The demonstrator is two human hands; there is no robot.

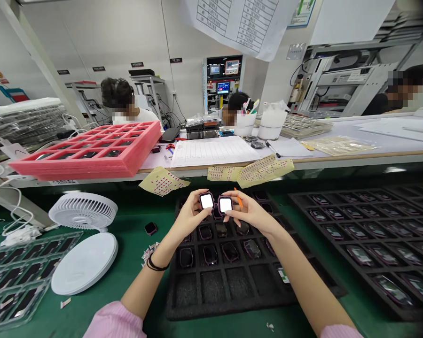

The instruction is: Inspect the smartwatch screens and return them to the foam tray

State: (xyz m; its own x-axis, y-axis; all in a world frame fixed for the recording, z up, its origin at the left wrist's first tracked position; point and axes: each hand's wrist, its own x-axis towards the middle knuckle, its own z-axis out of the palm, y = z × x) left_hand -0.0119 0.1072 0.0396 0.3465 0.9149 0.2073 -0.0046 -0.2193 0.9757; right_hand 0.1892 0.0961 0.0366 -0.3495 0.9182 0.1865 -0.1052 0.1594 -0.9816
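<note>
My left hand (193,209) grips a smartwatch (207,201) whose square screen is lit white. Beside it, my right hand (245,209) pinches a second smartwatch (225,204), its screen also white, in a purple-edged case. An orange stick-like tool (238,197) pokes out between the fingers of my right hand. Both watches are held side by side above a black foam tray (211,311). Dark watch cases such as this one (209,254) lie in several of the tray's compartments; most of the front row holds none.
A white fan (84,260) stands left, with a clear tray of dark parts (24,272) and a lone watch (150,228) nearby. Another black tray of watches (359,234) lies right. On the shelf sit a pink foam tray (127,162) and papers (207,152). Several people are beyond.
</note>
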